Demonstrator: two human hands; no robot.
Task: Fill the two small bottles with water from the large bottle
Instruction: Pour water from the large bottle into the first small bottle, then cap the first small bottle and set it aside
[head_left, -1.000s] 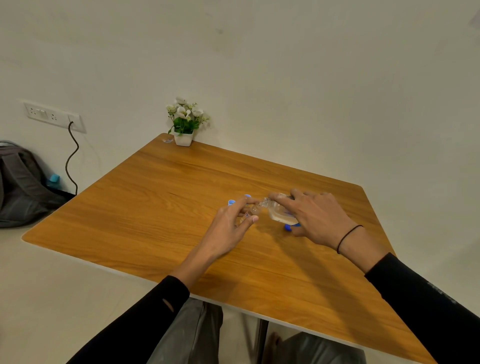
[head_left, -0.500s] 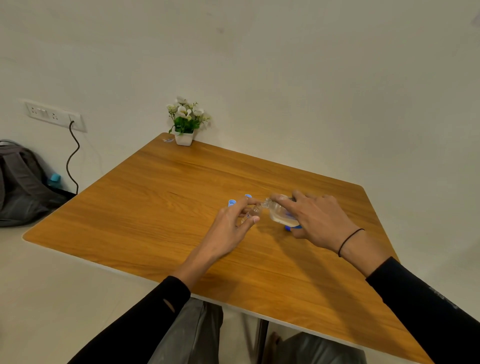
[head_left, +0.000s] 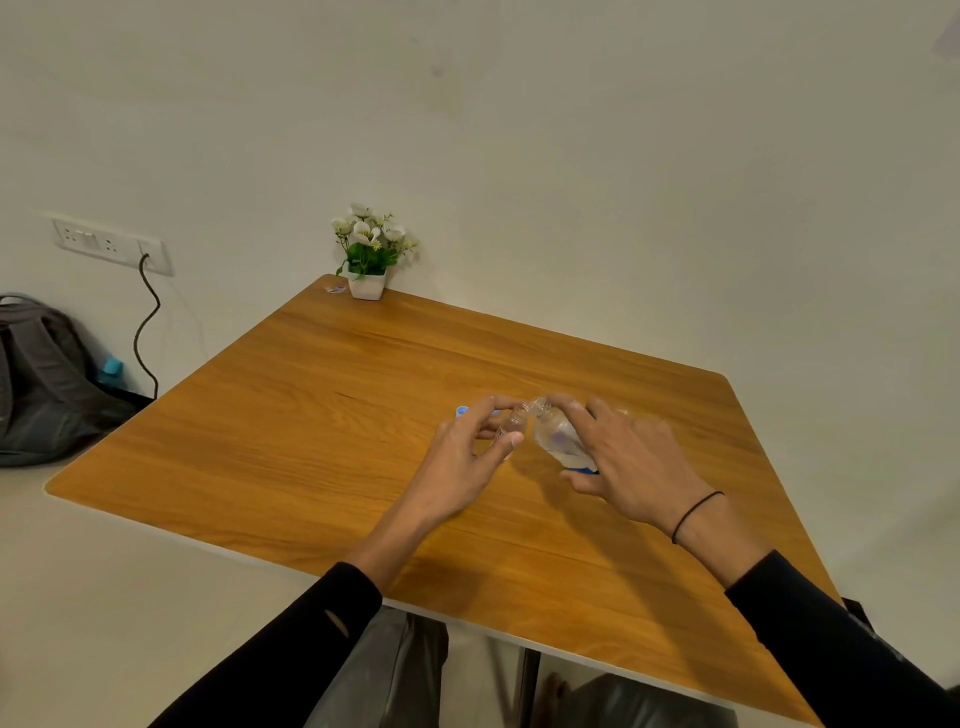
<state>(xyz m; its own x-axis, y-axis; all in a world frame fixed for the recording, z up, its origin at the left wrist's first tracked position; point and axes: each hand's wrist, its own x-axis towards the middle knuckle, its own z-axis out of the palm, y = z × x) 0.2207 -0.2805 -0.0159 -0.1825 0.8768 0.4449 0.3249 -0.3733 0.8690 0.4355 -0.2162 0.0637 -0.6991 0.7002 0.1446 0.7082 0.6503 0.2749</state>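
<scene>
left hand (head_left: 462, 457) fingers pinch the small bottle (head_left: 511, 427); right hand (head_left: 631, 462) fingers curl round the tilted large bottle (head_left: 558, 436).

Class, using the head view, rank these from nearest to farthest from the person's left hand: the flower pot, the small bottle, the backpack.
1. small bottle: pinched in the left hand itself, mid-table.
2. flower pot: far corner of the table, beyond the hand.
3. backpack: on the floor, far left, off the table.
</scene>
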